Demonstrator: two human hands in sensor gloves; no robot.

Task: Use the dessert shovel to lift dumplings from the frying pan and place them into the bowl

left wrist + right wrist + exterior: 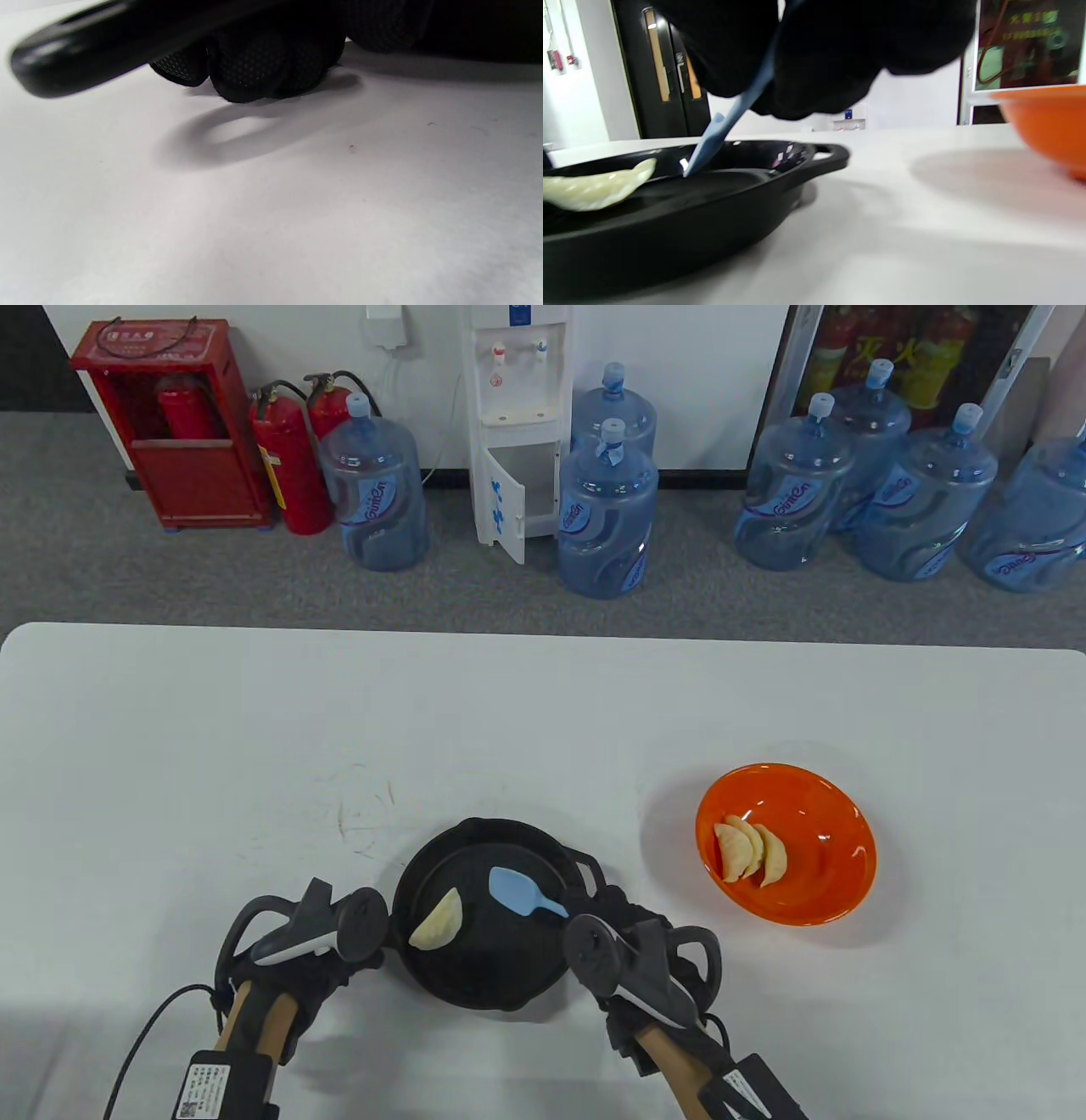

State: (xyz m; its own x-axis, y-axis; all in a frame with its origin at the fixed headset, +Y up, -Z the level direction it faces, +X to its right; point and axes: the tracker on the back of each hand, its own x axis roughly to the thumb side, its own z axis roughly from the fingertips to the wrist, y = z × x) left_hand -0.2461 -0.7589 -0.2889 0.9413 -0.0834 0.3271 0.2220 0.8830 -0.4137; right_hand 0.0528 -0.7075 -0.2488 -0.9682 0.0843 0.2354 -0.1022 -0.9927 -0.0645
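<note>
The right hand [632,954] is pinching the handle of the small pale-blue plastic dessert shovel [514,889], its blade dipping into the black cast-iron frying pan [488,984] ahead of its fingers. One pale crescent dumpling [438,924] is lying just left of the blade; it looks soft, light and slippery, so sliding underneath suits it better than prodding. Three more are sitting in the orange bowl [836,857] off to the hand's right. The left hand [318,937] is resting curled on the white worktop [254,746] beside the pan, seemingly holding nothing.
</note>
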